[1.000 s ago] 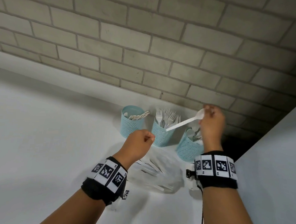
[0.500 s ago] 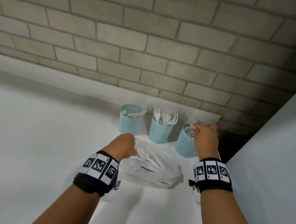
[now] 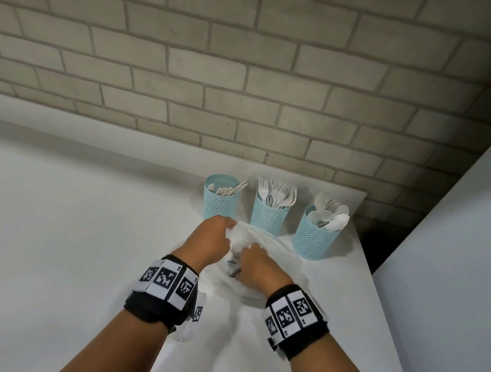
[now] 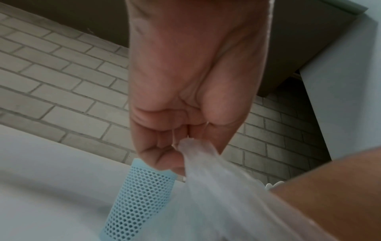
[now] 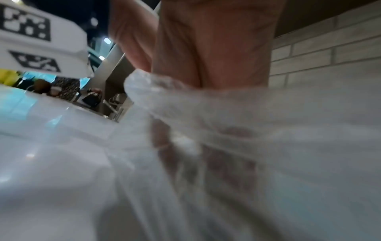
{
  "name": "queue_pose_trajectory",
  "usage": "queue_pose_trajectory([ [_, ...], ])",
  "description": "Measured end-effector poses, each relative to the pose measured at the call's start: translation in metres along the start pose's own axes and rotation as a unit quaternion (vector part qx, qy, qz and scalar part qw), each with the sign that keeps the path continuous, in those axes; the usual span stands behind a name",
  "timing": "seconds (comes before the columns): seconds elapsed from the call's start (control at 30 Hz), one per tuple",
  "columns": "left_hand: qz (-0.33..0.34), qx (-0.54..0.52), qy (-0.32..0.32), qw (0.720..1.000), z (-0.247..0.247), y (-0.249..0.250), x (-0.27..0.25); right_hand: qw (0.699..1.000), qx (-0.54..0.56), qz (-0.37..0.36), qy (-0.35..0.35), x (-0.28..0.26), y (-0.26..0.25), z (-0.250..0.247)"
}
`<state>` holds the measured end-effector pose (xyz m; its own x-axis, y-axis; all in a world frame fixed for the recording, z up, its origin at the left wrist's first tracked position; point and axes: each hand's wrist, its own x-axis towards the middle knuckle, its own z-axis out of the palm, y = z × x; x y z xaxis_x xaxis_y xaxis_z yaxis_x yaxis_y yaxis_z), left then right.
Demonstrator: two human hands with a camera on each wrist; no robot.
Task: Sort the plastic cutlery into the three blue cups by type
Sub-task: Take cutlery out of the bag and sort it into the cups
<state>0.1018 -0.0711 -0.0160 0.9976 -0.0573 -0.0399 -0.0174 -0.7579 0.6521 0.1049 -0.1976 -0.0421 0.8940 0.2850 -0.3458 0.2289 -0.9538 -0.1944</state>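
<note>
Three blue mesh cups stand in a row by the wall: the left cup [image 3: 221,204] holds knives, the middle cup [image 3: 269,218] forks, the right cup [image 3: 314,237] spoons. In front of them lies a clear plastic bag [image 3: 267,244] with white cutlery inside. My left hand [image 3: 227,228] pinches the bag's upper edge [image 4: 195,146] in a closed fist, just before the left cup [image 4: 140,195]. My right hand [image 3: 246,252] reaches down into the bag's mouth. Its fingers [image 5: 208,156] show only as a blur through the plastic, so what they touch is hidden.
A grey brick wall [image 3: 244,86] runs right behind the cups. The white table [image 3: 79,234] stretches out to the left, and its right edge [image 3: 375,292] passes close to the spoon cup. A white panel [image 3: 448,253] rises at the right, with a dark gap beside it.
My right hand carried a spoon to the right cup, left it there, then swung left and down into the bag. My left hand dropped lower, still holding the bag's edge.
</note>
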Motion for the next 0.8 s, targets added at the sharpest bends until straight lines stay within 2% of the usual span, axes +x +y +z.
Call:
queue_pose_trajectory([
  [0.1, 0.007, -0.010, -0.001, 1.000, 0.000, -0.001, -0.005, 1.000, -0.002, 0.020, 0.010, 0.002, 0.001, 0.010],
  [0.3, 0.022, -0.029, 0.017, 0.999, 0.005, -0.003, -0.016, 0.993, 0.000, 0.027, 0.117, 0.004, 0.006, 0.031],
  [0.5, 0.031, -0.053, 0.027, 0.998, 0.010, -0.007, -0.026, 0.987, -0.063, 0.034, 0.146, -0.002, 0.000, 0.038],
  [0.8, 0.020, -0.078, 0.030, 0.996, 0.006, -0.018, -0.032, 0.977, 0.059, 0.020, 0.203, 0.000, 0.005, 0.043],
])
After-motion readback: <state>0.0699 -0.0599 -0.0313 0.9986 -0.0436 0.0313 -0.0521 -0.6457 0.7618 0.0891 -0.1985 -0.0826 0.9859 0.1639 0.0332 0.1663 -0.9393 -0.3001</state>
